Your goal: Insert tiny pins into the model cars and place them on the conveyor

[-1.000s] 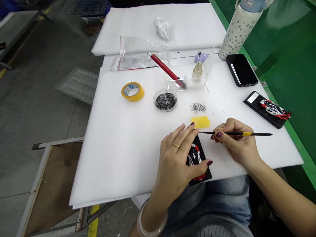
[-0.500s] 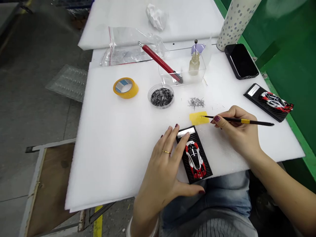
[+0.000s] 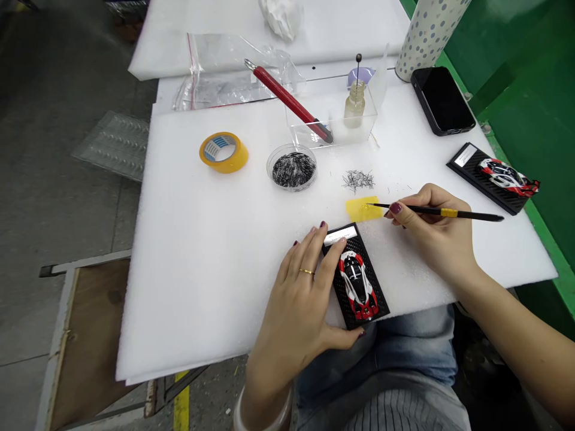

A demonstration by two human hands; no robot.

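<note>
My left hand (image 3: 299, 299) lies along the left side of a black display base (image 3: 340, 293). Its index fingertip rests by the silver label and its thumb is at the near corner, holding the base at the table's front edge. On this base sits a red, white and black model car (image 3: 358, 284). Pinched in my right hand (image 3: 438, 236) is a thin black paintbrush (image 3: 476, 215) with a yellow band. The brush's fine tip touches a yellow tape piece (image 3: 357, 210), which carries small shiny spots. Just behind the tape lies a loose pile of thin black slivers (image 3: 358, 179).
A round dish of black slivers (image 3: 294, 169) and a yellow tape roll (image 3: 223, 152) lie to the left. Behind stands a clear box (image 3: 309, 136) with a red-handled tool (image 3: 287, 99) and a small bottle (image 3: 354, 106). At right are a phone (image 3: 442, 100) and second model car (image 3: 507, 176).
My left thumb has drawn in toward the near edge of the base. The brush tip stays on the yellow tape, slightly shifted at most. The whole view has shifted a little.
</note>
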